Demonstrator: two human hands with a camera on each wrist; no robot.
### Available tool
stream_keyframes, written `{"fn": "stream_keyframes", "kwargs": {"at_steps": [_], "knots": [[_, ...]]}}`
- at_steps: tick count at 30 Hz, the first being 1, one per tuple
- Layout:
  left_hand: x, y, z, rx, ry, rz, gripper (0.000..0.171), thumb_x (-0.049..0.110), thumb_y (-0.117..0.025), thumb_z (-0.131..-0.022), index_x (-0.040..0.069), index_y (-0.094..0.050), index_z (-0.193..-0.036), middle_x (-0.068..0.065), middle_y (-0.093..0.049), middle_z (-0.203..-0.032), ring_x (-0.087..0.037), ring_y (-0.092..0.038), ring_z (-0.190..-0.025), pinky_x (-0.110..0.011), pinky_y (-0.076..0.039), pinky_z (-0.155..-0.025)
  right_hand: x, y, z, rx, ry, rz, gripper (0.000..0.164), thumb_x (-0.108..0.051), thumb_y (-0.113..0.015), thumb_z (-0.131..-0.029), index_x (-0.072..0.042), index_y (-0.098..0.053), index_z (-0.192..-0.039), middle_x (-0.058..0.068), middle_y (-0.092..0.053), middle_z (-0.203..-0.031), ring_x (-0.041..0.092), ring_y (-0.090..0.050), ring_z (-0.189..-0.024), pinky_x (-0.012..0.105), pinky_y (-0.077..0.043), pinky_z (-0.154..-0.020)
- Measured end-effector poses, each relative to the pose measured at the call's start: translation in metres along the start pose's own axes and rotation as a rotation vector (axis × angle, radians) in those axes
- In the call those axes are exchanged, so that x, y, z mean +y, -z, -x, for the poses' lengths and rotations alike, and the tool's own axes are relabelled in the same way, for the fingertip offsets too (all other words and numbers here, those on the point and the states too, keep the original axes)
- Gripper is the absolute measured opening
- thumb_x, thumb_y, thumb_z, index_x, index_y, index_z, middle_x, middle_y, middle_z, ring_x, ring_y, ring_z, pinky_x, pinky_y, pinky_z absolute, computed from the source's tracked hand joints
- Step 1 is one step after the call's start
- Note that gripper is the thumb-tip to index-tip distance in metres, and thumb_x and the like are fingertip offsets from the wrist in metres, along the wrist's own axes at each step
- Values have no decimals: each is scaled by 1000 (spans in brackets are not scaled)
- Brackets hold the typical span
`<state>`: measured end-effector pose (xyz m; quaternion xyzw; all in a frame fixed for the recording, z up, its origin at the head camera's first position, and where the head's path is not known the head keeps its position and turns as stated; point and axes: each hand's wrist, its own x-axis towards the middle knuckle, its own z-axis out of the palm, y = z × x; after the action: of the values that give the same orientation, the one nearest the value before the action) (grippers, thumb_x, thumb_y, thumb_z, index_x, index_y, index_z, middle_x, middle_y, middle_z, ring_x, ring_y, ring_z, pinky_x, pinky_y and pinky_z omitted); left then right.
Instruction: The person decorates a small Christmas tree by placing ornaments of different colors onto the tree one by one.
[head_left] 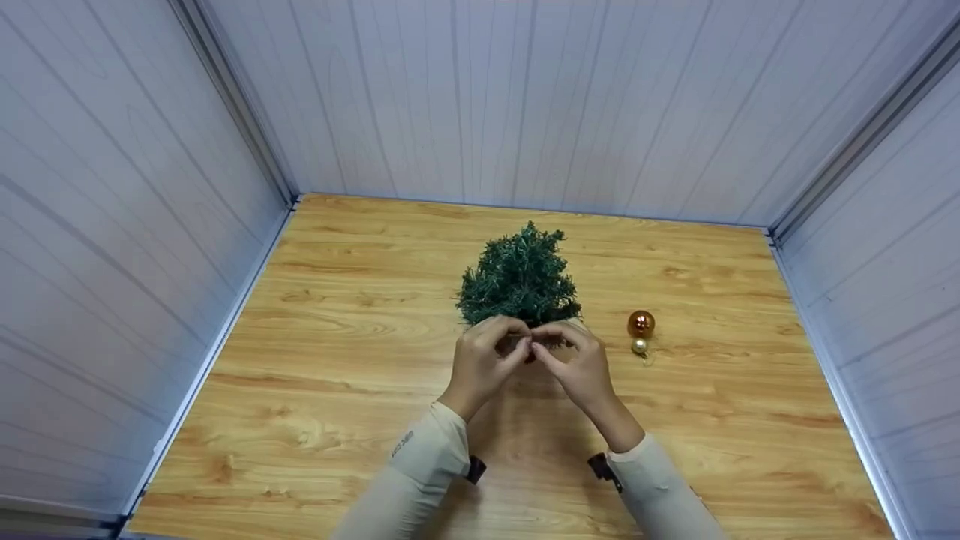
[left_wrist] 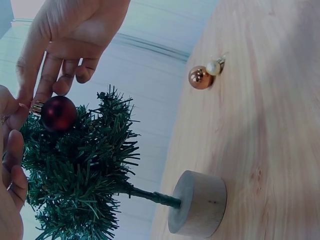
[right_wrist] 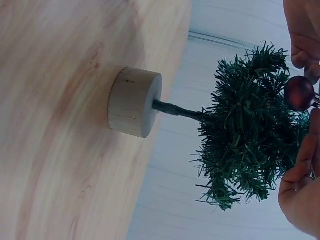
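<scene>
A dark red Christmas bauble (left_wrist: 58, 113) with a gold cap (left_wrist: 36, 106) hangs just in front of a small artificial Christmas tree (head_left: 521, 277). My left hand (head_left: 480, 364) and right hand (head_left: 583, 367) meet above the cap, thumb and forefinger of each pinching the bauble's thin hanging loop (left_wrist: 22, 105). In the right wrist view the bauble (right_wrist: 299, 93) overlaps the tree's branches. The tree stands upright on a round wooden base (right_wrist: 134, 102), with a bare green stem (left_wrist: 155, 196) between base and branches.
To the right of the tree, a shiny copper bauble (head_left: 641, 323) and a smaller pearl-coloured bauble (head_left: 639, 346) lie close together on the wooden table (head_left: 337, 420). Pale panelled walls (head_left: 480, 105) enclose the table at the back and both sides.
</scene>
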<state>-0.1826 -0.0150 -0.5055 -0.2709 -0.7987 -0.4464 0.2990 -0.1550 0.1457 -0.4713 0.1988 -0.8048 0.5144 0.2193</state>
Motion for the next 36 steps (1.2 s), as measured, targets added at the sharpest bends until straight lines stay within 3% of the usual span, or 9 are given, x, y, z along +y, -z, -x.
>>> {"fn": "stream_keyframes", "kwargs": {"at_steps": [4, 8, 15, 20, 26, 31, 36], "knots": [[-1, 1, 0, -3, 2, -3, 7, 8, -70, -87, 13, -69, -93, 2, -69, -86, -7, -59, -71, -21, -49, -65, -1, 0, -1, -6, -23, -15, 15, 5, -76, -80, -3, -74, -93, 10, -72, -88, 23, -62, -79, 33, -52, -69], [0, 1, -1, -5, 7, -3, 7, 9, -71, -86, 12, -69, -93, 1, -70, -87, -8, -62, -74, -23, -51, -67, -1, 0, -2, -14, -47, -42, 14, 5, -75, -81, -2, -74, -93, 10, -71, -88, 25, -63, -79, 38, -54, -71], [0, 1, -4, -8, 6, 9, 11, 5, -70, -85, 12, -67, -93, 1, -69, -88, -7, -62, -75, -21, -50, -69, -5, 0, -7, 10, -7, -42, 12, 7, -74, -81, -1, -74, -90, 10, -71, -86, 27, -62, -78, 38, -51, -69], [1, 0, -4, 0, 27, 65, 13, 2, -69, -85, 11, -66, -94, 1, -66, -85, -6, -57, -67, -18, -48, -61, -8, 0, -9, 11, -30, -50, 9, 7, -72, -83, 0, -72, -89, 11, -70, -85, 16, -59, -75, 39, -49, -67], [3, 1, -5, -4, 102, 124, 13, 5, -70, -87, 9, -66, -99, 0, -66, -87, -6, -56, -62, -18, -48, -56, -12, 0, -12, 26, -51, -61, 7, 6, -70, -85, 0, -70, -88, 13, -68, -85, 8, -54, -71, 43, -46, -63], [3, 1, -6, 28, 124, 134, 12, 4, -71, -86, 9, -67, -97, 0, -66, -85, -7, -56, -61, -20, -48, -55, -14, -1, -14, 40, -49, -65, 4, 4, -70, -86, 6, -67, -88, 13, -68, -84, 8, -52, -70, 39, -45, -63], [4, 1, -9, 69, 100, 166, 9, 3, -69, -87, 10, -69, -92, 0, -65, -83, -8, -56, -61, -21, -48, -54, -16, -1, -15, 30, -49, -71, 5, 5, -68, -85, 6, -65, -89, 13, -66, -84, 8, -51, -68, 35, -44, -61]]}}
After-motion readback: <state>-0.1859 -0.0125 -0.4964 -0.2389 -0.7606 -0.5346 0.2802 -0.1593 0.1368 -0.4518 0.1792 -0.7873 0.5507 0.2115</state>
